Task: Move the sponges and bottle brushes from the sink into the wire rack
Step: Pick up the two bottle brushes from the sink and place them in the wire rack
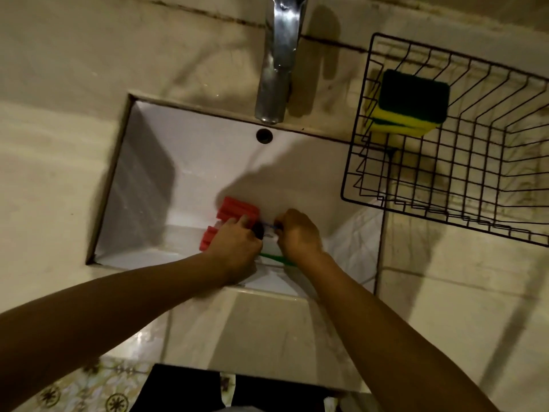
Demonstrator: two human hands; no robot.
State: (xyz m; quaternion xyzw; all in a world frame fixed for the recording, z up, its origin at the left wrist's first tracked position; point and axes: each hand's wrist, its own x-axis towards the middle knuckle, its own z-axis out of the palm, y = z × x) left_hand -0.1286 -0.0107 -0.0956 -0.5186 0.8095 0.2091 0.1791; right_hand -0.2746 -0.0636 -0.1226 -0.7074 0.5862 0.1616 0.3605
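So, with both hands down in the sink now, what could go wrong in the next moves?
1. Both the left hand and the right hand crowd one spot; the green handle lies partly under them, so lifting one thing may drag another.
2. The red sponges may be wet and could drip on the counter on the way to the wire rack.
3. The yellow-green sponges already fill the rack's near-left corner, so long brushes may tip out.

One wide-angle camera sits on the person's head, looking almost straight down from close above. The white sink [190,162] fills the middle, the tap [279,60] stands at the top edge, the wire rack [463,162] at upper right, and both forearms reach in from below.
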